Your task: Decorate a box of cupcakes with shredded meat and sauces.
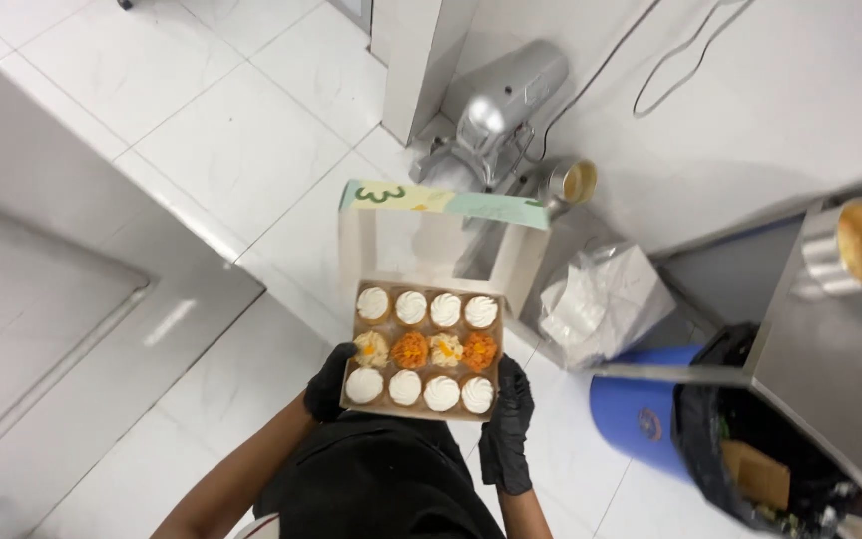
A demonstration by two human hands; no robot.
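I hold the open pastry box level over the floor, left hand and right hand with fingers curled around its sides. Carrying step, I judge; next it needs steady, level support.

stand mixer | blue bin | crumpled white bag | metal tin
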